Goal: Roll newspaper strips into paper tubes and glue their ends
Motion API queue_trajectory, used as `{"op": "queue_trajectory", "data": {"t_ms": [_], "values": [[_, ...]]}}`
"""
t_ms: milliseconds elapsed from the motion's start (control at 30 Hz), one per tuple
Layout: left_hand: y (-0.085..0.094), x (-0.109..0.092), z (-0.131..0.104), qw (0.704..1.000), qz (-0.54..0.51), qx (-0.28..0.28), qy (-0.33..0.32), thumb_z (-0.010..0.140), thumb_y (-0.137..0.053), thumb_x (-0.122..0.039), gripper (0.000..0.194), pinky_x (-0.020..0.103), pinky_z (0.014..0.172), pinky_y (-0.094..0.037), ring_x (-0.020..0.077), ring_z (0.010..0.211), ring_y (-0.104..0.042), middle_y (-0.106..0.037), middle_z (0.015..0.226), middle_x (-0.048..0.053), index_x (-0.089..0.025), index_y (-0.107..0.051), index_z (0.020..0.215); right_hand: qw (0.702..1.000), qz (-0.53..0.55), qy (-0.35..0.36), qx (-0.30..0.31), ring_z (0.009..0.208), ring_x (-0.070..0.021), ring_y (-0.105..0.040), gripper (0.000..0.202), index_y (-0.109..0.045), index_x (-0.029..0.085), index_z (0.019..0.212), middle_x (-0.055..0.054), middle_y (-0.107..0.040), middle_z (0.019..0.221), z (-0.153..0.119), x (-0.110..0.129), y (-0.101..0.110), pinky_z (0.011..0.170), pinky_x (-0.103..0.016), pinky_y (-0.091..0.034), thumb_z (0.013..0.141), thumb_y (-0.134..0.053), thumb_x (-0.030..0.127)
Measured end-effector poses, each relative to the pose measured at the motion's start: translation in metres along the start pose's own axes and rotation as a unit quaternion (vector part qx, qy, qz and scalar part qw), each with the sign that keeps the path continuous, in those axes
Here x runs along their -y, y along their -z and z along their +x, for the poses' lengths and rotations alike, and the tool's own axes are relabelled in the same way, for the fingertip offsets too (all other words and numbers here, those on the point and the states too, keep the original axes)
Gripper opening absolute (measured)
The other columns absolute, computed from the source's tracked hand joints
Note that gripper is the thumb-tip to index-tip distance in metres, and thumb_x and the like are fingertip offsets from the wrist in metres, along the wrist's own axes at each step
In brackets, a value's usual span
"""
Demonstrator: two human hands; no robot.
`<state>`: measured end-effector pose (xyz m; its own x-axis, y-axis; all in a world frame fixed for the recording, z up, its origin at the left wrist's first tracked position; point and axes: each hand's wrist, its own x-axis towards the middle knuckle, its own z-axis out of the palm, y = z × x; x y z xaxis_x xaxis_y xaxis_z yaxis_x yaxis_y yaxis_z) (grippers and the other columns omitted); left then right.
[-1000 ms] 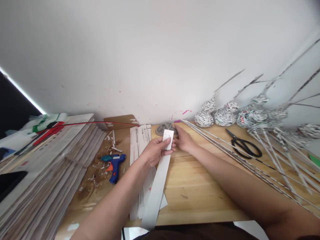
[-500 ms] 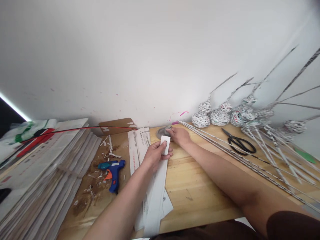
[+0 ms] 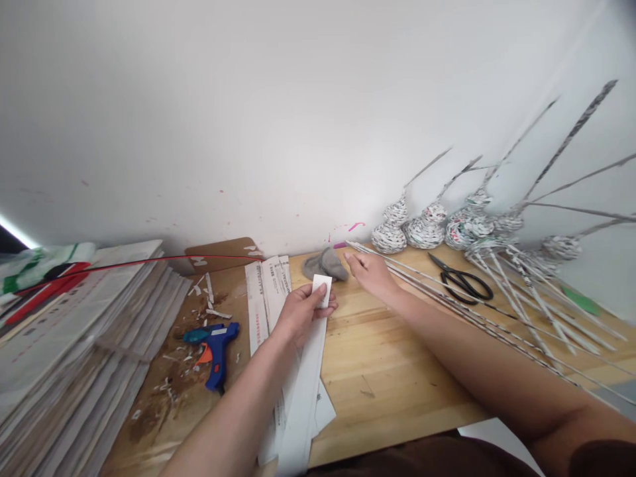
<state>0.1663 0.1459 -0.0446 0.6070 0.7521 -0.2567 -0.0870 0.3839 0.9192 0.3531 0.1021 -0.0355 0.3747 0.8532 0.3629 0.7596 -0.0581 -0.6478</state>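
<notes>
My left hand (image 3: 301, 310) is closed on the upper end of a long white paper strip (image 3: 304, 391), with the thumb pressing a folded-over end flat. The strip runs down toward the table's front edge over other paper strips. To the right, my right hand (image 3: 371, 271) hovers beside a crumpled grey cloth (image 3: 334, 264). Its fingers are curled in with nothing visible in them, and a gap separates it from the cloth. Printed paper strips (image 3: 271, 288) lie left of my left hand.
A blue glue gun (image 3: 218, 351) lies on stained brown board among scraps. Stacked newspapers (image 3: 99, 344) stand at left. Black scissors (image 3: 462, 281) and long rolled-paper sticks (image 3: 437, 301) lie at right. Woven paper gourds (image 3: 390, 235) line the wall (image 3: 298, 119).
My right hand has come off the grey cloth and moved right. My left hand keeps its hold on the paper strip. The whole view has shifted slightly.
</notes>
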Motion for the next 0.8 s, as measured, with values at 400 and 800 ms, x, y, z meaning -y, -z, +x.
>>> {"op": "queue_trajectory", "data": {"t_ms": [400, 800], "values": [[0.004, 0.002, 0.001, 1.0, 0.024, 0.0, 0.003, 0.076, -0.07, -0.037, 0.028, 0.02, 0.06, -0.054, 0.0123, 0.066, -0.066, -0.068, 0.079, 0.006, -0.014, -0.065, 0.09, 0.987, 0.119, 0.071, 0.082, 0.091, -0.0217, -0.061, 0.027, -0.072, 0.015, 0.092, -0.01, -0.071, 0.093, -0.008, -0.006, -0.021, 0.085, -0.036, -0.043, 0.089, -0.052, 0.032], [-0.001, 0.001, -0.002, 0.998, 0.056, 0.006, -0.022, 0.075, -0.069, -0.044, 0.034, 0.018, 0.053, -0.051, 0.0104, 0.06, -0.062, -0.065, 0.072, 0.004, -0.013, -0.067, 0.089, 0.848, 0.446, -0.074, 0.276, 0.063, -0.0118, -0.058, 0.037, -0.074, 0.013, 0.095, -0.005, -0.07, 0.073, -0.019, 0.008, -0.011, 0.055, -0.022, -0.038, 0.077, -0.067, 0.044]]}}
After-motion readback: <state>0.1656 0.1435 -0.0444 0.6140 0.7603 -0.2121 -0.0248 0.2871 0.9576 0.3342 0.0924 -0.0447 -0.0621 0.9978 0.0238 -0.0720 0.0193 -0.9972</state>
